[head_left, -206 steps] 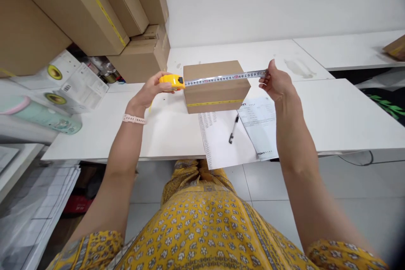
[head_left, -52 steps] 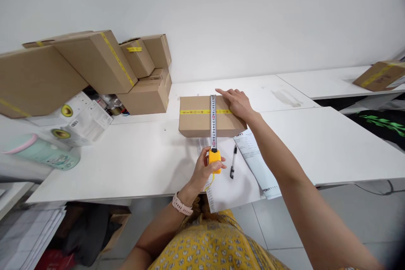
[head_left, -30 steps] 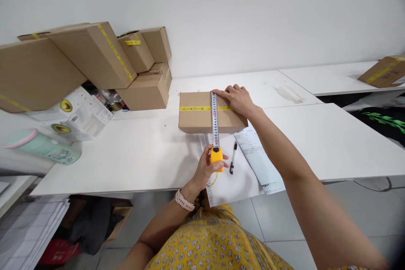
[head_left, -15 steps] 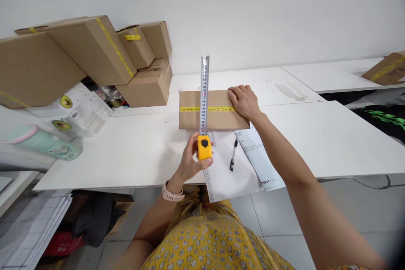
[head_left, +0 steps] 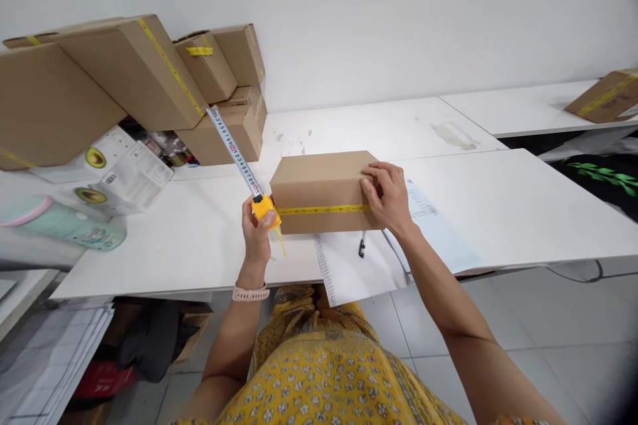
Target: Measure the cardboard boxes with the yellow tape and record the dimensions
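Note:
My left hand [head_left: 258, 232] is closed around a yellow tape measure [head_left: 267, 210], its metal blade [head_left: 234, 151] extended up and to the left. A yellow strap dangles from the case. Just right of it is a cardboard box [head_left: 323, 189] with a band of yellow tape along its near face, turned so that two faces show. My right hand [head_left: 391, 196] grips the box at its right end, fingers bent over the upper edge. Partly under the box lie a spiral notebook [head_left: 343, 272], a black-capped pen [head_left: 362, 248] and a printed sheet [head_left: 443, 239].
Several taped cartons [head_left: 164, 73] are stacked at the left against the wall. In front of them stand a white box with avocado pictures [head_left: 117, 169] and a mint tumbler [head_left: 74, 226] lying tilted. Another carton [head_left: 605, 98] sits far right on the white table [head_left: 498, 206].
The tape measure has moved left off the box, its blade now slanting up-left. The box has been tipped and shifted nearer, with my right hand still on its right end.

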Demonstrator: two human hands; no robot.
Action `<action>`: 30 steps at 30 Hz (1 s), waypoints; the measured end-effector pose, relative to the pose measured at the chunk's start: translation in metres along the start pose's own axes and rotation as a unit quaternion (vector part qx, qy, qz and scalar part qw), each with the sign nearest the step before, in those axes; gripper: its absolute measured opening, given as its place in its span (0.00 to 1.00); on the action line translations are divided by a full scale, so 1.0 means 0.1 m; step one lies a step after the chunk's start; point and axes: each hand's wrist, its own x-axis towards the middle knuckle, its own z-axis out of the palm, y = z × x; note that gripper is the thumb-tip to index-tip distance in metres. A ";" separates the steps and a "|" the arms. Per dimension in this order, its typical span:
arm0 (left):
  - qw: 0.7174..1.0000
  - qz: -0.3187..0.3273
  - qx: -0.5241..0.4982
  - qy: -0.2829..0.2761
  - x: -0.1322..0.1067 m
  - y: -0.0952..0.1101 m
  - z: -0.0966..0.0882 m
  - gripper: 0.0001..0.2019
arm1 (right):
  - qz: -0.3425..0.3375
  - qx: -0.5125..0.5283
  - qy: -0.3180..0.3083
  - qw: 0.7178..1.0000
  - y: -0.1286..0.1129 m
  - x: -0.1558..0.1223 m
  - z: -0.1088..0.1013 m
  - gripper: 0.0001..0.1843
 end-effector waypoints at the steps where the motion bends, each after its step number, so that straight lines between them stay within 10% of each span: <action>1: 1.000 0.013 0.003 -0.002 0.03 0.01 0.02 0.29 | 0.001 0.003 -0.002 1.000 0.03 0.04 0.04 0.17; 15: 0.996 0.024 0.087 -0.001 0.29 -0.24 -0.04 0.36 | -0.005 0.035 -0.013 0.999 0.39 0.07 0.86 0.15; 18: 0.987 0.078 0.132 -0.042 0.15 -0.04 -0.03 0.37 | 0.024 0.030 0.029 0.999 0.27 0.06 0.75 0.18; 23: 0.929 0.020 0.233 -0.288 -0.24 0.30 0.03 0.40 | 0.141 0.140 0.087 0.976 0.09 0.20 0.32 0.33; 30: 0.824 -0.061 0.295 -0.480 -0.69 0.19 0.05 0.42 | 0.167 0.350 0.092 0.917 0.08 0.04 -0.26 0.24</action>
